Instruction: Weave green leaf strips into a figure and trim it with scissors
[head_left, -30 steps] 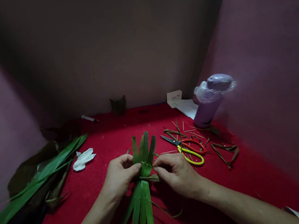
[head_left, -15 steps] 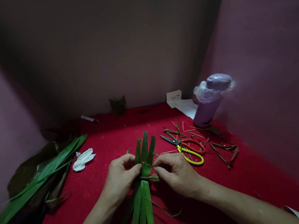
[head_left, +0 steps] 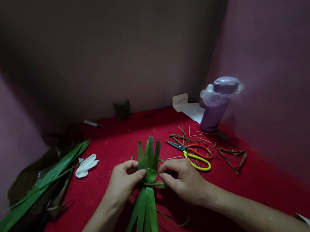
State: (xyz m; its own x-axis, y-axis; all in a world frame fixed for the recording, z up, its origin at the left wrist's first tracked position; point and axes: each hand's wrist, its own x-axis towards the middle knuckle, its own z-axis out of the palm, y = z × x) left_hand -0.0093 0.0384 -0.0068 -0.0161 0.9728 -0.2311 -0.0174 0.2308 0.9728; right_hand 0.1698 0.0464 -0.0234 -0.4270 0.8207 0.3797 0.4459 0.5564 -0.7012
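Several long green leaf strips (head_left: 151,208) are gathered into a bundle in front of me, fanning out above and below its middle. My left hand (head_left: 126,180) grips the bundle's left side between thumb and fingers. On its right side, the pinched thumb and forefinger of my right hand (head_left: 184,179) hold the end of a thin green strip (head_left: 151,169) that crosses the leaves. Just below, a dried brown leaf strip (head_left: 156,185) lies across the bundle, its right end by my right fingers. A thin loose strand (head_left: 177,224) curls off lower right.
Scissors (head_left: 196,156) with red and yellow handles lie right of my hands among brown leaf scraps (head_left: 234,158) and toothpicks. Crumpled tissue (head_left: 86,166) and long green leaves (head_left: 41,188) are left. A purple container (head_left: 214,113), papers (head_left: 193,112) and a syringe-like item (head_left: 92,123) stand or lie farther back.
The strips on the bundle's left side have spread further left, above and below, so one more tip shows at the top. Both hands keep nearly the same place and grip.
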